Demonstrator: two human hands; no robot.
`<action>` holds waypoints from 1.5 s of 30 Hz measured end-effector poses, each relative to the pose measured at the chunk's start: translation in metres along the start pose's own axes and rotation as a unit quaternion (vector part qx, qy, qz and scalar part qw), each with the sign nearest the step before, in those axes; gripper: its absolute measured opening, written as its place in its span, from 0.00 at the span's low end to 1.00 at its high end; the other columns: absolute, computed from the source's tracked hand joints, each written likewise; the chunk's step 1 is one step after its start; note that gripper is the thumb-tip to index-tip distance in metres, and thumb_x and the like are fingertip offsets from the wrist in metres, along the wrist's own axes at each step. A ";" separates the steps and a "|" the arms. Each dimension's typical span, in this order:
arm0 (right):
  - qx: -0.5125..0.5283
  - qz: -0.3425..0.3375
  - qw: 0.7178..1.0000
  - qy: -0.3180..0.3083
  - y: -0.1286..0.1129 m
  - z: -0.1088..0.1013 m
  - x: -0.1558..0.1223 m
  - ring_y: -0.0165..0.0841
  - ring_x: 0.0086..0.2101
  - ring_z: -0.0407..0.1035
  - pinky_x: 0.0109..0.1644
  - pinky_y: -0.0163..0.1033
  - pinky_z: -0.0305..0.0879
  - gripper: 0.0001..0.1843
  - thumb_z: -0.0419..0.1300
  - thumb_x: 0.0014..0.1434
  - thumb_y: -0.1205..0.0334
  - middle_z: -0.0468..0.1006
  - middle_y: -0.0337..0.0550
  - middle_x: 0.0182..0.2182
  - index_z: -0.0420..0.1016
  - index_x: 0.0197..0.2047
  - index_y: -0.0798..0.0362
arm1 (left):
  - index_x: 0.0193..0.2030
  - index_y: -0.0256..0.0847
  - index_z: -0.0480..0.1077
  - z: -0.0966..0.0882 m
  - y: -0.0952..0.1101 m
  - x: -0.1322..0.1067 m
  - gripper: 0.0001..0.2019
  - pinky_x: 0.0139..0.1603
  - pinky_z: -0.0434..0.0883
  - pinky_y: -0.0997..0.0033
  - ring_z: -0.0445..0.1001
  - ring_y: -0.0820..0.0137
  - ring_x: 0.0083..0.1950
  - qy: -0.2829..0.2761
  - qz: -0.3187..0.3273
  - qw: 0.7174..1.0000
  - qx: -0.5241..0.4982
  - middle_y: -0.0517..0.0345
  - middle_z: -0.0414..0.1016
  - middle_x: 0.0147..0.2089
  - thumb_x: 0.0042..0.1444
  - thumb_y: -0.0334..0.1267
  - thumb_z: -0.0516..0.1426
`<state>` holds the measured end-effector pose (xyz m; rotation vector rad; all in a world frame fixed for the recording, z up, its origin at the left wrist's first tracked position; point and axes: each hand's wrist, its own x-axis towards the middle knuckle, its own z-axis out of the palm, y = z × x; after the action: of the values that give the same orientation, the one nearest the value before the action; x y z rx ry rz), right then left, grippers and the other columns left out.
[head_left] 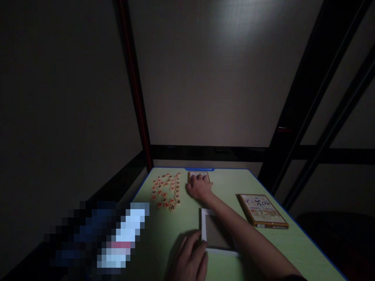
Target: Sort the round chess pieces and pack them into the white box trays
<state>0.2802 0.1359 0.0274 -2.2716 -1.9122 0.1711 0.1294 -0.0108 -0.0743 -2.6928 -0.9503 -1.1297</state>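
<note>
At the near edge of the table, my left hand (pixel 191 257) has its fingers closed at the left wall of a shallow white box tray (pixel 204 226) with a grey-brown inside. My right forearm crosses over this tray and hides its right part. At the far end, my right hand (pixel 200 188) lies palm down with spread fingers on a small printed box (pixel 191 174), covering most of its top. Round wooden Chinese chess pieces (pixel 172 208) with red and dark characters lie loosely on the left of the table, apart from both hands.
A larger flat box (pixel 263 208) with an orange-brown border and dark lettering lies on the right side. The pale green table (pixel 225 183) has a blue edge. A dim wall (pixel 205 97) rises behind it. A pixelated bright patch (pixel 125 234) is at lower left.
</note>
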 end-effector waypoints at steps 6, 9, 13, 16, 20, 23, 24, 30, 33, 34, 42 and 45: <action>0.020 -0.032 0.999 0.011 0.019 -0.017 -0.003 0.57 0.64 0.53 0.58 0.71 0.54 0.32 0.42 0.67 0.40 0.65 0.59 0.63 0.68 0.61 0.52 | 0.52 0.46 0.75 0.006 -0.003 -0.003 0.14 0.52 0.79 0.68 0.78 0.64 0.52 0.012 0.000 1.000 0.012 0.51 0.76 0.57 0.60 0.34 0.55; 0.000 -0.065 0.997 0.045 0.048 -0.031 -0.033 0.55 0.64 0.53 0.60 0.70 0.52 0.30 0.42 0.68 0.41 0.66 0.56 0.63 0.69 0.61 0.50 | 0.51 0.45 0.76 0.011 -0.001 -0.006 0.15 0.52 0.79 0.66 0.78 0.64 0.51 0.029 -0.016 0.999 0.007 0.50 0.77 0.56 0.62 0.33 0.52; -0.070 -0.031 0.991 0.107 0.127 -0.023 -0.099 0.65 0.65 0.49 0.59 0.80 0.45 0.29 0.49 0.66 0.42 0.67 0.58 0.63 0.70 0.62 0.47 | 0.50 0.45 0.76 0.015 0.002 -0.007 0.15 0.53 0.79 0.63 0.78 0.64 0.51 0.043 -0.033 0.999 0.001 0.49 0.77 0.55 0.64 0.34 0.50; -0.079 0.014 0.983 0.163 0.185 0.003 -0.140 0.72 0.64 0.48 0.54 0.85 0.47 0.32 0.53 0.60 0.36 0.63 0.57 0.65 0.70 0.63 0.40 | 0.48 0.45 0.77 0.016 0.003 -0.006 0.14 0.52 0.79 0.63 0.78 0.63 0.51 0.045 -0.042 0.998 -0.007 0.49 0.77 0.54 0.65 0.35 0.50; -0.069 0.026 0.986 0.149 0.216 0.021 -0.149 0.69 0.64 0.52 0.53 0.80 0.56 0.32 0.50 0.63 0.37 0.62 0.57 0.67 0.68 0.65 0.40 | 0.46 0.44 0.77 0.014 0.003 -0.003 0.13 0.52 0.78 0.65 0.78 0.63 0.51 0.057 -0.051 0.997 -0.020 0.49 0.77 0.53 0.64 0.35 0.51; -0.087 0.032 0.989 0.117 0.211 0.012 -0.125 0.66 0.65 0.51 0.56 0.76 0.56 0.32 0.49 0.65 0.40 0.60 0.57 0.68 0.64 0.68 0.41 | 0.46 0.44 0.76 0.010 0.002 0.001 0.12 0.52 0.78 0.66 0.78 0.63 0.52 0.050 -0.060 0.997 -0.023 0.49 0.78 0.52 0.62 0.34 0.52; -0.094 0.034 0.990 0.105 0.209 0.006 -0.114 0.65 0.65 0.51 0.57 0.74 0.56 0.32 0.48 0.66 0.41 0.59 0.57 0.68 0.62 0.69 0.42 | 0.46 0.44 0.76 0.008 0.001 0.004 0.12 0.52 0.78 0.66 0.78 0.63 0.51 0.041 -0.057 0.997 -0.023 0.49 0.78 0.52 0.62 0.33 0.53; -0.094 0.059 0.991 0.071 0.205 -0.014 -0.051 0.61 0.67 0.46 0.58 0.77 0.52 0.31 0.45 0.68 0.43 0.55 0.56 0.70 0.56 0.71 0.41 | 0.45 0.43 0.77 -0.010 0.005 0.034 0.14 0.50 0.78 0.66 0.79 0.64 0.47 -0.054 -0.066 0.996 0.008 0.52 0.80 0.48 0.60 0.28 0.52; -0.095 0.067 0.987 0.109 0.201 -0.016 -0.041 0.61 0.69 0.40 0.59 0.81 0.44 0.32 0.46 0.68 0.42 0.54 0.54 0.71 0.56 0.71 0.41 | 0.45 0.42 0.77 -0.016 0.007 0.052 0.15 0.49 0.76 0.67 0.79 0.65 0.47 -0.118 -0.121 0.985 0.023 0.52 0.80 0.47 0.60 0.27 0.51; -0.094 0.055 0.985 0.133 0.198 -0.016 -0.042 0.61 0.69 0.40 0.60 0.80 0.42 0.32 0.46 0.68 0.42 0.54 0.54 0.71 0.56 0.71 0.42 | 0.44 0.42 0.77 -0.017 0.007 0.057 0.15 0.49 0.76 0.67 0.79 0.65 0.46 -0.141 -0.137 0.980 0.029 0.52 0.80 0.46 0.61 0.26 0.50; 0.111 -0.198 0.967 0.112 0.155 -0.002 -0.079 0.42 0.50 0.73 0.56 0.48 0.69 0.30 0.45 0.68 0.44 0.76 0.55 0.54 0.71 0.62 0.54 | 0.44 0.35 0.77 -0.019 -0.003 0.093 0.15 0.47 0.73 0.69 0.78 0.65 0.44 -0.241 -0.178 0.951 0.071 0.45 0.80 0.43 0.61 0.26 0.49; 0.126 -0.243 0.956 0.110 0.144 0.006 -0.083 0.42 0.51 0.72 0.57 0.46 0.69 0.28 0.50 0.67 0.45 0.74 0.55 0.54 0.72 0.61 0.54 | 0.54 0.36 0.74 -0.022 -0.008 0.097 0.18 0.52 0.73 0.68 0.77 0.64 0.50 -0.231 -0.191 0.952 0.060 0.45 0.79 0.49 0.61 0.27 0.49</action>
<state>0.4039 0.0310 -0.0086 -1.5366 -2.1144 0.0855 0.1628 0.0392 0.0050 -2.7952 -1.6029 -0.4443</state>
